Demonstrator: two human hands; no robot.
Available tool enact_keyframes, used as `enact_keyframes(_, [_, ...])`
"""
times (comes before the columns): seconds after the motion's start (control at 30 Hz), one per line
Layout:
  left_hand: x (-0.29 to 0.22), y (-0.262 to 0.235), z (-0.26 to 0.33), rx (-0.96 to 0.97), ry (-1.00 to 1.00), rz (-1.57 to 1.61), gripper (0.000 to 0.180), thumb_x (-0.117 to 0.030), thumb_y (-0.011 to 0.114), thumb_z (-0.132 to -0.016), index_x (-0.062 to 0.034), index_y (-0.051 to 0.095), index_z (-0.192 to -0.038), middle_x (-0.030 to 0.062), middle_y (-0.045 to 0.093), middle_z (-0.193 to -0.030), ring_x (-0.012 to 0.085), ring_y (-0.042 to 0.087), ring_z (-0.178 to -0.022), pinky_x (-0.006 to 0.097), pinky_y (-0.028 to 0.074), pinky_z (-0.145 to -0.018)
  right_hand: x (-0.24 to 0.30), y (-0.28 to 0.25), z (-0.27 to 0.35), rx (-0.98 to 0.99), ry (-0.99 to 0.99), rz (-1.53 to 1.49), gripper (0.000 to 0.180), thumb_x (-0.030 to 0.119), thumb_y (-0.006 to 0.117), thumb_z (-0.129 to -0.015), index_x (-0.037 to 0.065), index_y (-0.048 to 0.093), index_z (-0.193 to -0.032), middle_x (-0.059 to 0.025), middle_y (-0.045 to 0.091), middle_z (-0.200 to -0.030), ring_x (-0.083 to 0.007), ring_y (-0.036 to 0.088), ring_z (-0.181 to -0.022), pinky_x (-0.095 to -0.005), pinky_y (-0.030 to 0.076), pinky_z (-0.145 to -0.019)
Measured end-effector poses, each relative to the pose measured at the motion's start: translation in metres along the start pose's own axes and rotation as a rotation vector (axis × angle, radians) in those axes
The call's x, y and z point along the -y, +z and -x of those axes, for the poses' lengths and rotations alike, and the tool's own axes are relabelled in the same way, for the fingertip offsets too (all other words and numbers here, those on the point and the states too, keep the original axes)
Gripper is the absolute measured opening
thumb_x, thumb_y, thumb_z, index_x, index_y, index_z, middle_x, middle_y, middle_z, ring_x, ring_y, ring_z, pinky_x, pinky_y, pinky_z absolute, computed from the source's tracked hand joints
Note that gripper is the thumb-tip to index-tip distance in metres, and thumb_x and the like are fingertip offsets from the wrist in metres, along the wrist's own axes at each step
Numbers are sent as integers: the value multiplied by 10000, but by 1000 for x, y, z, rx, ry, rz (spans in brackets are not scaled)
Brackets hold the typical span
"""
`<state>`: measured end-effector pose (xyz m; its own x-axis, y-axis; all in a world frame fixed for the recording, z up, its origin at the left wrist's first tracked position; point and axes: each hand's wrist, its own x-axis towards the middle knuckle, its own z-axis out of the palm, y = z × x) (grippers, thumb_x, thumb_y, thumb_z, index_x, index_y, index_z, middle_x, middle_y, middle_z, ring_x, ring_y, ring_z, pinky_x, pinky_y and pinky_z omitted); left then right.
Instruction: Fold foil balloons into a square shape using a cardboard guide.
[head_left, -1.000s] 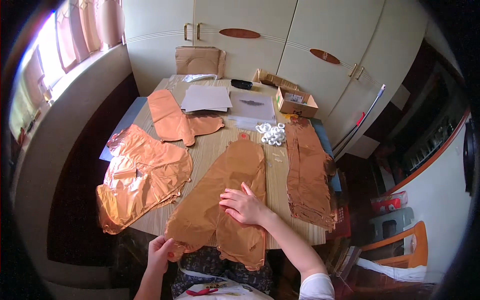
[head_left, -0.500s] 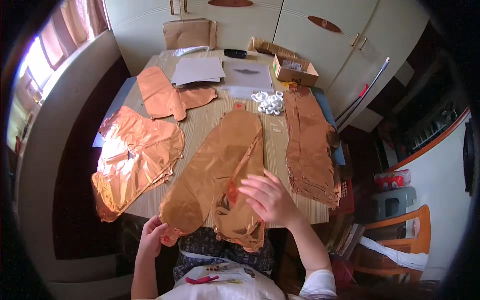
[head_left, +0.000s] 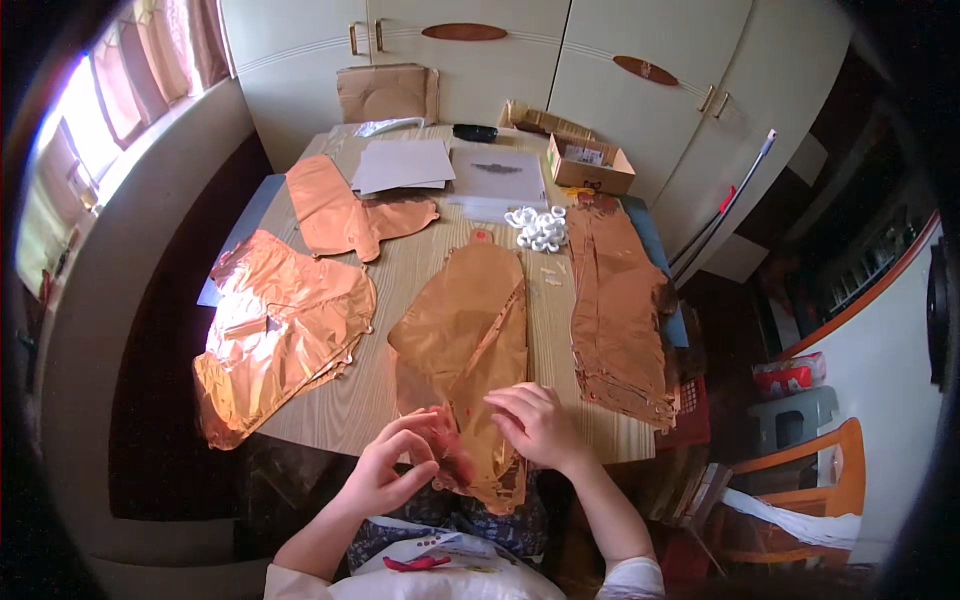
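Observation:
A copper-coloured foil balloon (head_left: 470, 290), flat and uninflated, lies lengthwise at the near middle of the table, its lower end over the edge. Its left part is folded over toward the right, and the moving foil there is blurred. Beside that fold is my left hand (head_left: 385, 470), fingers curved and thumb apart; I see nothing gripped in it. Over the balloon's right side rests my right hand (head_left: 540, 430), its fingers bent but loose, thumb apart from them. Whether the right fingertips press on the foil is hard to tell.
Foil balloons lie at left, one shiny (head_left: 290, 330) and one flatter (head_left: 330, 210). A stack of folded foil (head_left: 620, 310) is at right. Behind are white rings (head_left: 540, 230), white sheets (head_left: 403, 165), a clear plastic bag (head_left: 500, 180) and an open cardboard box (head_left: 592, 165).
My left hand has moved rightward from the balloon's lower left corner, bringing that part over the middle. My right hand has shifted slightly down. The whole view has tilted a little.

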<state>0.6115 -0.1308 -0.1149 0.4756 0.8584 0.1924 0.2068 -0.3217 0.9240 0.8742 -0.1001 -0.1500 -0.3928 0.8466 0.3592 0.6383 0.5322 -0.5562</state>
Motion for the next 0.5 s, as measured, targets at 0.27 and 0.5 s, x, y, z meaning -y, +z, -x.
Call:
enact_keyframes(0.27, [28, 5, 10, -206, -148, 358, 216, -76, 597, -909, -34, 470, -1078, 139, 471, -1305, 215, 405, -1290, 381, 321, -1071, 23, 36, -42, -27, 126, -186, 453, 299, 653, -869, 82, 481, -1228, -166, 680, -801, -324, 680, -727, -426, 529, -602])
enact_keyframes(0.5, [50, -24, 2, -239, -82, 27, 305, -70, 606, -882, -21, 496, -1162, 152, 516, -1298, 252, 492, -1233, 378, 389, -1017, 21, 20, -30, -83, 71, -87, 349, 89, 605, -808, 115, 561, -1154, -95, 635, -754, -294, 631, -699, -419, 497, -675])
